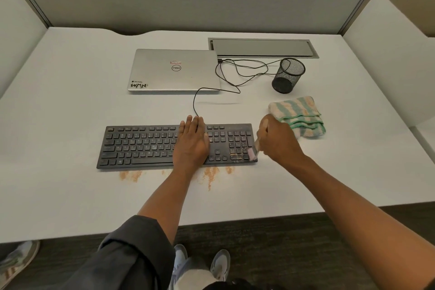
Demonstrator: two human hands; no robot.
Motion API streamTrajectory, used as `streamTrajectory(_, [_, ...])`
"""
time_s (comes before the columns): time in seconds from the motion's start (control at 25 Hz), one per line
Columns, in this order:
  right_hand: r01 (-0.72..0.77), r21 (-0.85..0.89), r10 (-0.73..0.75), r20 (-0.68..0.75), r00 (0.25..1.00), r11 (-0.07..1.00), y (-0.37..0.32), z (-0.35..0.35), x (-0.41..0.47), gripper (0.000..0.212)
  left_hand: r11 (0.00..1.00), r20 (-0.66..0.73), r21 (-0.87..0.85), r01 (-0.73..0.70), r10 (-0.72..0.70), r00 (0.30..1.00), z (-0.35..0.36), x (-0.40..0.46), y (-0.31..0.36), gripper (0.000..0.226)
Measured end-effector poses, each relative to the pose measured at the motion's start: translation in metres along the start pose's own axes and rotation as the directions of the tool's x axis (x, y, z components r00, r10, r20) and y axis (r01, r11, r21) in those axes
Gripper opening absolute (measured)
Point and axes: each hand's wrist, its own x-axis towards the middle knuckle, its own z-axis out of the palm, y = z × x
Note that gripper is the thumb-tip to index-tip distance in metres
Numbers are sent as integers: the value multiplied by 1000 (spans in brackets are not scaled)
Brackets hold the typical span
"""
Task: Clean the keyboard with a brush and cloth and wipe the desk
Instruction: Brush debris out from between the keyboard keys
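A black keyboard point(141, 146) lies across the white desk point(70, 195). My left hand point(191, 141) rests flat on its middle keys, fingers straight. My right hand point(279, 140) grips a small brush point(253, 152) by its handle; the pale bristles touch the number pad's lower right corner, where orange dust sits on the keys. Orange crumbs point(210, 175) are strewn on the desk along the keyboard's front edge. A folded green-and-cream striped cloth point(300, 113) lies just behind my right hand.
A closed silver laptop point(174, 69) sits behind the keyboard, with a black cable point(235, 73) looping to the right. A black mesh pen cup point(288, 75) stands right of it, before a metal cable hatch point(262, 47). Grey partition walls enclose the desk.
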Motion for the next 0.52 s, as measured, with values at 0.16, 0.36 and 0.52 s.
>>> streamTrajectory(0.16, [33, 116, -25, -68, 997, 993, -6, -8, 15, 32, 1000, 9, -1, -1, 1, 1000, 1, 1, -1, 59])
streamTrajectory(0.36, [32, 26, -32, 21, 999, 999, -2, 3, -9, 22, 1000, 10, 1, -1, 1, 1000, 1, 2, -1, 60])
streamTrajectory(0.52, [-18, 124, 23, -37, 999, 992, 1, -4, -2, 20, 1000, 3, -3, 1, -1, 1000, 2, 1, -2, 59])
